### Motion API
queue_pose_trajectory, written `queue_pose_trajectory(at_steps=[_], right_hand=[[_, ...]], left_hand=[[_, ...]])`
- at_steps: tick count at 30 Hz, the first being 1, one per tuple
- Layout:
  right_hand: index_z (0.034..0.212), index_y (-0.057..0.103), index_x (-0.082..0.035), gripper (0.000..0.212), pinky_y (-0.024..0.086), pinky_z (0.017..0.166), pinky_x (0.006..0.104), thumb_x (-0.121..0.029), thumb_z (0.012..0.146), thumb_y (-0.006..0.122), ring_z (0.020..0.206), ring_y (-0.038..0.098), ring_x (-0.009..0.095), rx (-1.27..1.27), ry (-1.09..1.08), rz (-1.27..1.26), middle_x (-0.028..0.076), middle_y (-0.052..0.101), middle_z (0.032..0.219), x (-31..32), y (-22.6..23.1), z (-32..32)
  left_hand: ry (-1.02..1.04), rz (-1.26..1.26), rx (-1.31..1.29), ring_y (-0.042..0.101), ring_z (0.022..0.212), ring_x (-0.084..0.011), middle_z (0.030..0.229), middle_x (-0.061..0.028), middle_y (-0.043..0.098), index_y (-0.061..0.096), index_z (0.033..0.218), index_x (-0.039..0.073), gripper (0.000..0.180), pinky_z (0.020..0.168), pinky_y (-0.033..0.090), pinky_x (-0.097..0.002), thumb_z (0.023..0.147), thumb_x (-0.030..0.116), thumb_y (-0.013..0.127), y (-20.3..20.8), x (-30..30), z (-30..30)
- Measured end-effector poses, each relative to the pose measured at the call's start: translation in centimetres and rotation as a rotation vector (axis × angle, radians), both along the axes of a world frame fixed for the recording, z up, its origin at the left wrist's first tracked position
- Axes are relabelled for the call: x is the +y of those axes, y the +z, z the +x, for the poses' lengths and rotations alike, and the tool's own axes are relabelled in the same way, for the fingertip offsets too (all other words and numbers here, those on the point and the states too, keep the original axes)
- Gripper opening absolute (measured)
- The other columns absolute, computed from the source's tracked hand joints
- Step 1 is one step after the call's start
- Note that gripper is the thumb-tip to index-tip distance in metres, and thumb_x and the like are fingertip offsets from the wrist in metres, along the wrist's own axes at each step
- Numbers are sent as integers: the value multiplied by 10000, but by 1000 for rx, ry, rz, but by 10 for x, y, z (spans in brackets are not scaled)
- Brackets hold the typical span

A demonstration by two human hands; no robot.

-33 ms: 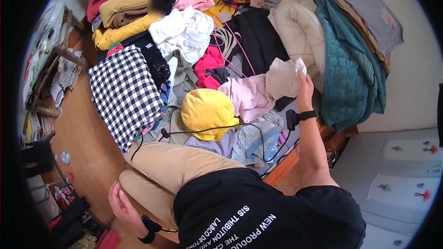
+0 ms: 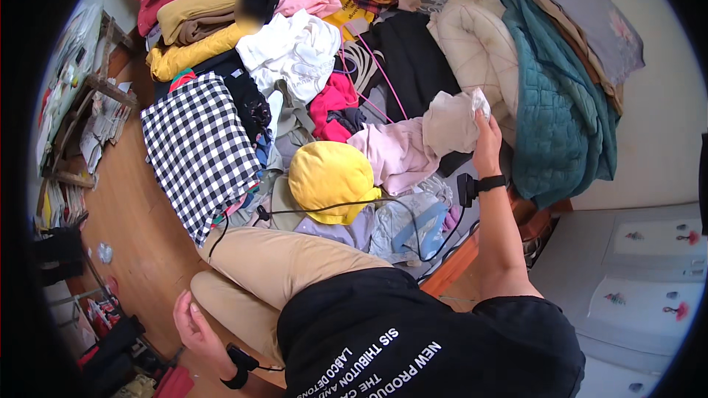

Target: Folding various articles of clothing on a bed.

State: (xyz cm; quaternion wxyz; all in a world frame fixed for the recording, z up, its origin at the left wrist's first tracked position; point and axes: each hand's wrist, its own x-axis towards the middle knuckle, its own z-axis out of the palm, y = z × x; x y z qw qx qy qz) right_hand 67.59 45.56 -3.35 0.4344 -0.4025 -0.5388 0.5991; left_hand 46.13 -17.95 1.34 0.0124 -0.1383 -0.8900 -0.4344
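At the right side of the clothes pile, my right hand (image 2: 487, 149) is closed on the edge of a pale beige cloth (image 2: 448, 125). A whitish, shiny corner sticks out past my fingers. The cloth's other end meets a light pink garment (image 2: 400, 155) lying on the pile; I cannot tell if the two are joined. Left of the pink garment sits a round yellow hat-like piece (image 2: 332, 180). Low on the left, beside my knee, my left hand (image 2: 198, 330) hangs with loosely bent fingers and holds nothing.
A black-and-white checked cloth (image 2: 199, 147) and a white garment (image 2: 291, 55) lie on the heap, near a pink hanger (image 2: 383, 70). A black cable (image 2: 332, 207) crosses the front. Cream bedding (image 2: 479, 44) and a teal quilt (image 2: 557, 103) are piled right. Shelves (image 2: 99, 88) stand left.
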Motion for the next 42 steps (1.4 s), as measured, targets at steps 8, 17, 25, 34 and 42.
queue_pose_trajectory(at_steps=[8,17,25,34,42], right_hand=[[1288,596,-9,385,475,927,279,-260,998,636,1077,605,130,189,20,-62,36,655,1187,-24,42,-31],[1197,648,2,367,569,863,330,-313,1023,574,964,707,197,176,253,-413,101,712,1116,-6,55,-21],[1165,646,64,506,538,835,337,-364,906,723,966,692,251,-987,201,108,157,719,1072,30,33,70],[1303,560,-8,705,497,971,443,-318,726,821,1173,578,411,-1040,283,553,240,578,1277,-39,-90,-19],[1062,639,22,465,540,702,415,-267,718,758,779,700,358,-1206,436,450,213,694,827,-22,-32,-32]], left_hand=[[-25,-35,10,587,1148,-194,1241,-113,624,619,1205,-35,230,1012,435,-305,1035,61,498,14,21,6],[-69,-81,-3,593,1128,-201,1211,-118,629,626,1195,-44,229,996,445,-309,1023,44,502,12,29,5],[-48,-36,-11,616,1104,-271,1177,-153,650,632,1170,-39,220,982,457,-354,992,14,514,2,26,0],[-86,-129,5,620,1101,-285,1174,-161,654,638,1163,-36,220,977,461,-362,981,6,521,9,26,0],[-60,-102,19,619,1104,-275,1175,-153,655,640,1162,-31,217,986,458,-358,988,14,518,12,18,5]])
